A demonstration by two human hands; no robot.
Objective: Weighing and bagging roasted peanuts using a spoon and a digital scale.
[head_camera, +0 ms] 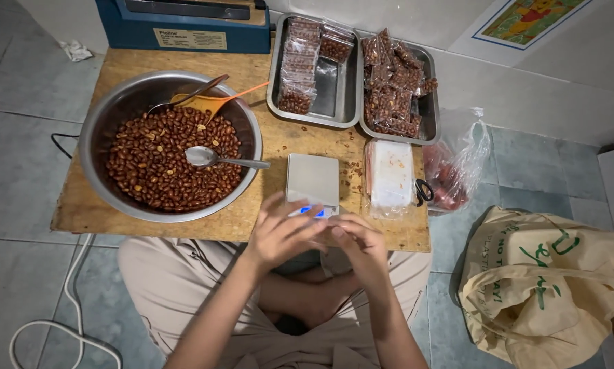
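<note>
hands: left hand [279, 236] and right hand [359, 242] meet at the near table edge, fingertips together just in front of the scale [312, 183].
grip: fingers of both hands are curled in toward each other, pinch-like. Something thin may sit between them, maybe a clear bag, but I cannot tell what, or whether they hold anything at all.
scale: small, silver, platform bare, blue display lit. Left fingers overlap its front edge and hide part of the display.
nuts: big steel bowl [170, 145] to the left, full of brown roasted peanuts. A metal spoon [214, 159] lies on them, handle pointing at the scale. An orange scoop [211, 102] and a second spoon lean on the far rim.
packed: two steel trays [334, 109] at the back. Left one has a row of filled packets and is partly bare, right one is piled with packets.
bags: a flat stack of clear bags [391, 174] lies just right of the scale.
sealer: blue heat sealer [184, 27] at the far edge of the wooden table [95, 205].
tip 1: my read is that a bag is being opened. Rub the mouth apart with the fingertips, clear of the platform.
tip 2: keep fingers off the scale front so the display stays readable and the reading isn't nudged.
tip 3: the spoon sits handle-out, within easy reach of the left hand.
risk: loose nuts lie scattered on the table near the trays. Fill low over the scale.
</note>
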